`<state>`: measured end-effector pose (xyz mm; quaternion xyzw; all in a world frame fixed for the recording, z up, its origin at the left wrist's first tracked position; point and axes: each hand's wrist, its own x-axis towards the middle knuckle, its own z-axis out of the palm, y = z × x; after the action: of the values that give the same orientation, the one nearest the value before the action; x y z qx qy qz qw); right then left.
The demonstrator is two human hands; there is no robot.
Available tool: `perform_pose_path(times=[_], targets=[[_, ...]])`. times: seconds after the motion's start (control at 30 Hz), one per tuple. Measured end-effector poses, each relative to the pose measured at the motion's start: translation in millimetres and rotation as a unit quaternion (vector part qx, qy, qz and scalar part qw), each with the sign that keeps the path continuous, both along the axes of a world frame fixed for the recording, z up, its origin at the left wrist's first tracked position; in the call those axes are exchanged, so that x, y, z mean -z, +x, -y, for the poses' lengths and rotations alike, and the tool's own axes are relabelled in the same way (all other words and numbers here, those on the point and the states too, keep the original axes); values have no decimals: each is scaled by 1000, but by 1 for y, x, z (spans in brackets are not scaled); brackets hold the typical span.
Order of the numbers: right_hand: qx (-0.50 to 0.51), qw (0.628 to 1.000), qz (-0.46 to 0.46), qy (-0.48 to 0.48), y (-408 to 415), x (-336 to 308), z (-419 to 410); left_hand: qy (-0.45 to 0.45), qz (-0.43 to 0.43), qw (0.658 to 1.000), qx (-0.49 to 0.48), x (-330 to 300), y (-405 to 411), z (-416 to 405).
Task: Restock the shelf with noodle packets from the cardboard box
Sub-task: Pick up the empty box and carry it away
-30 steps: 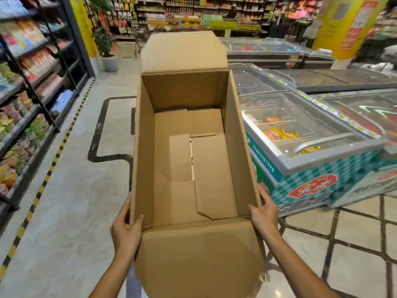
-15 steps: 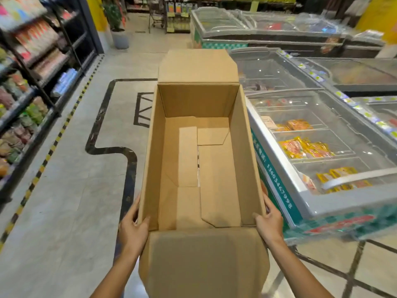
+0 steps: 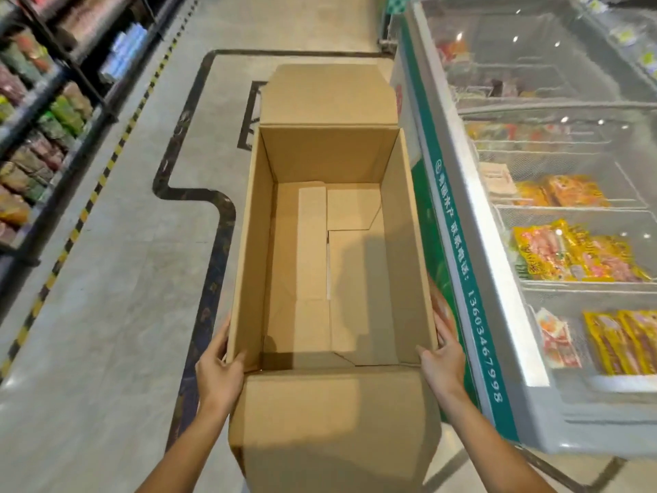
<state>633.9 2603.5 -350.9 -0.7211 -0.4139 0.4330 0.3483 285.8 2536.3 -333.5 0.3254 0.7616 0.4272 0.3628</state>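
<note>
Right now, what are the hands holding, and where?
The empty cardboard box: left hand and right hand grip its side walls near the closest end.

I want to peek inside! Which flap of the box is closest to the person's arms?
The near flap, hanging down between the left hand and right hand. The far flap lies away at the cardboard box's other end.

A glass-topped chest freezer [image 3: 473, 243] runs along the right, its green side band printed with white characters and digits. Inside lie yellow and orange packets [image 3: 569, 257] in wire compartments. The grey floor [image 3: 106, 314] carries a dark inlaid line [image 3: 213, 265] and a yellow-black striped strip [image 3: 89, 204] at left.
</note>
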Motion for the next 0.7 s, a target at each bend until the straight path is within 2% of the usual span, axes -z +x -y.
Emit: perform_pose_path(times=[0.3,0.47,0.7], targets=[[32,999,-16,-42,14,148,-42,-62,12,997,-38,139,22,-55],[39,996,51,-60,15,241,-46,-57,21,998,-34,245,25,-64],[56,988,79,-122,22,361,-56,-77,27,997,-17,372,25,-75]])
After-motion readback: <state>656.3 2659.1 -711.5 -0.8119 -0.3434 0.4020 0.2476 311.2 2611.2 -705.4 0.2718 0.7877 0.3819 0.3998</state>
